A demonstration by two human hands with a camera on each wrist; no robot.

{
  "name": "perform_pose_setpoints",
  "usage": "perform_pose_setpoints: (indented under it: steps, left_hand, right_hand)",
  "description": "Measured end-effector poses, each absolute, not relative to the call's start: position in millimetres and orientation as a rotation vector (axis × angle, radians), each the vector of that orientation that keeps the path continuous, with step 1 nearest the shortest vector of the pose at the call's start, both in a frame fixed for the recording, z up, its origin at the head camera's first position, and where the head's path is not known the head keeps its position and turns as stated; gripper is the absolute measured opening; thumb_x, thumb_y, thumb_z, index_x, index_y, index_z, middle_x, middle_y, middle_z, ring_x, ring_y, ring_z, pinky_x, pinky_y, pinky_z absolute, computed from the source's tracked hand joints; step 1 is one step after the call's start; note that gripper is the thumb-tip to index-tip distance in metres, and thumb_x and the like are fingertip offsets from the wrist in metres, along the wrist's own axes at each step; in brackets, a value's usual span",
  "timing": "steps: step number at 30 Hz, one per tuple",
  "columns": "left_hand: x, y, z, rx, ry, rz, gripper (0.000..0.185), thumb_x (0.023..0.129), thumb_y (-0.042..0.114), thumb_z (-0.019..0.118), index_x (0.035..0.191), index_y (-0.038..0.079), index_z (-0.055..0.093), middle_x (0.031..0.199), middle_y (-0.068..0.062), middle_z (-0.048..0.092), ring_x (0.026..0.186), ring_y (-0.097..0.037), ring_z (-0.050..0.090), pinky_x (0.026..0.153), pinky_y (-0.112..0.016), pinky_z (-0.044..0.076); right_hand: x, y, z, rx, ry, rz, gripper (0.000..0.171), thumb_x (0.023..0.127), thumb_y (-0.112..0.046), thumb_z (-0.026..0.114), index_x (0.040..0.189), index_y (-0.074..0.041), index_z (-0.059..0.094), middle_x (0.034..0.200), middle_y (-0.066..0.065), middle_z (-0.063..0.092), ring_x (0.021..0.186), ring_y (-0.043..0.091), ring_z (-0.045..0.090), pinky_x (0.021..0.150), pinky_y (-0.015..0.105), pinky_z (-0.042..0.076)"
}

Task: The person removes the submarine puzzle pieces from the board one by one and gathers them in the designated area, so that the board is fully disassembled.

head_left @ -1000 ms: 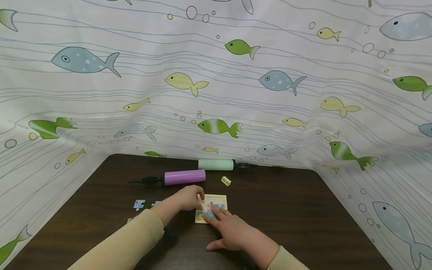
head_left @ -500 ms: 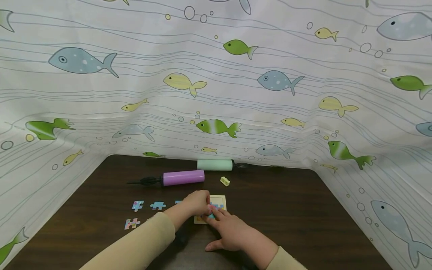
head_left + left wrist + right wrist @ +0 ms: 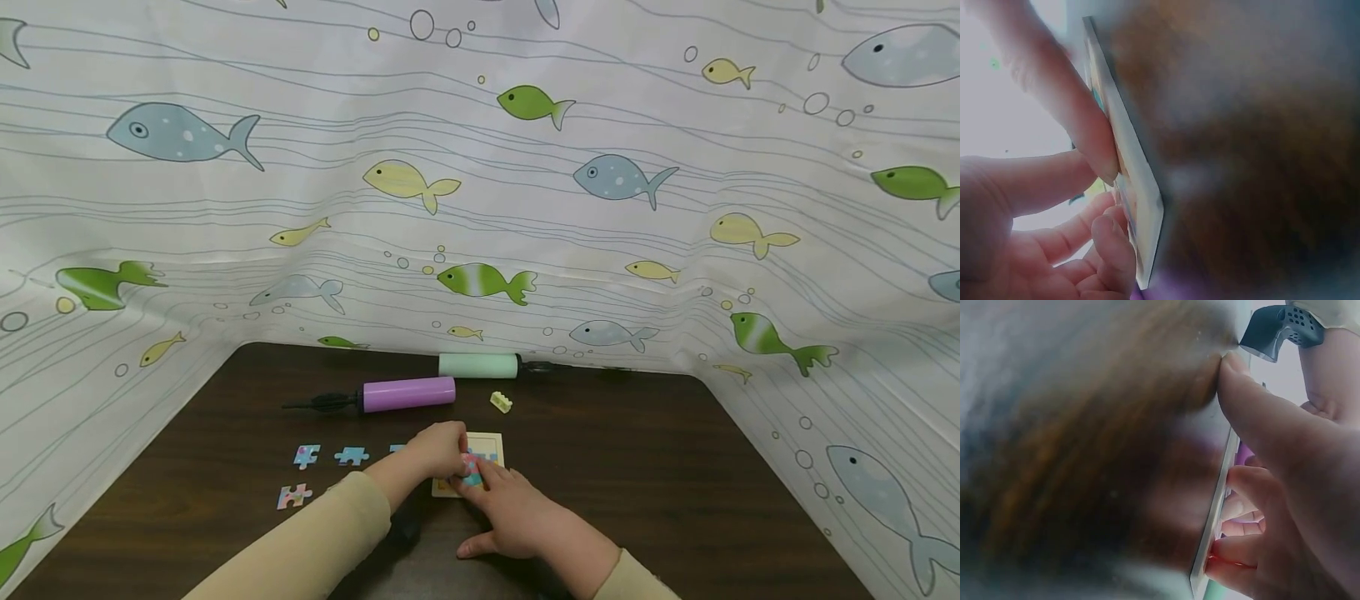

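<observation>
A small wooden puzzle tray [image 3: 492, 439] lies on the dark table, with pink and blue jigsaw pieces [image 3: 471, 471] in it. My left hand [image 3: 438, 450] reaches over the tray's left side, thumb and fingertips pinching a puzzle piece low at its surface; the fingers mostly hide the piece. In the left wrist view, these fingertips meet close to the tray's edge [image 3: 1144, 194]. My right hand [image 3: 513, 512] has its fingers stretched out, their tips resting on the tray's front right part. Its thumb [image 3: 1232, 372] touches the table in the right wrist view.
Loose jigsaw pieces lie left of the tray, among them a blue one [image 3: 351, 456] and a pink one [image 3: 293, 497]. Behind are a purple hand pump [image 3: 408, 394], a mint green pump [image 3: 477, 365] and a pale yellow block [image 3: 501, 402]. A fish-patterned curtain [image 3: 480, 208] surrounds the table.
My left hand has moved right, further over the tray toward the right fingertips, uncovering loose pieces at the left. My right fingers have shifted slightly, showing more of the pink and blue pieces.
</observation>
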State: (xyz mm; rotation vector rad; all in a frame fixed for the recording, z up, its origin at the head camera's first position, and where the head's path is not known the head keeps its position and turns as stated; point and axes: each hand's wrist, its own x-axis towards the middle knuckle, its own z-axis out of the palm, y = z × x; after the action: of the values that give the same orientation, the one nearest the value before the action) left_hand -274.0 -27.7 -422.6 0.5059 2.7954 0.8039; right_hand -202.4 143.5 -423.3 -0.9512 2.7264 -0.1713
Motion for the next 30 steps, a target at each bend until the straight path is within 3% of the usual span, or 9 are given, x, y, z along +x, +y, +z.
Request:
perform_pose_setpoints:
  steps: [4,19,30]
  left_hand:
    - [-273.5,-27.6,-421.9,0.514,2.792,0.819,0.027,0.077,0.011,0.082,0.087,0.009,0.058,0.079,-0.001,0.054,0.067,-0.019,0.05,0.057,-0.033,0.043]
    - [-276.7,-28.9,-425.6,0.517,2.788,0.856,0.033,0.075,0.014,0.086,0.087,0.011,0.055,0.08,-0.001,0.054,0.069,-0.02,0.05,0.06,-0.035,0.043]
    - [-277.0,-31.1,-424.2,0.518,2.809,1.027,0.018,0.077,0.003,0.076,0.08,0.009,0.06,0.077,-0.002,0.056,0.067,-0.02,0.051,0.058,-0.033,0.044]
  right_hand:
    - [-202.1,143.7,-423.0,-0.914,2.721,-0.157,0.083,0.085,-0.069,0.057,0.155,-0.034,0.029,0.16,0.018,0.019,0.144,0.041,0.019,0.109,0.06,0.024]
    - [-199.9,141.6,-421.7,-0.89,2.756,-0.097,0.083,0.083,-0.072,0.057,0.154,-0.036,0.032,0.157,0.023,0.024,0.143,0.042,0.024,0.108,0.053,0.031]
    - [-202.6,142.0,-424.6,-0.921,2.76,-0.072,0.083,0.083,-0.073,0.055,0.153,-0.035,0.034,0.156,0.022,0.026,0.142,0.041,0.026,0.11,0.052,0.028]
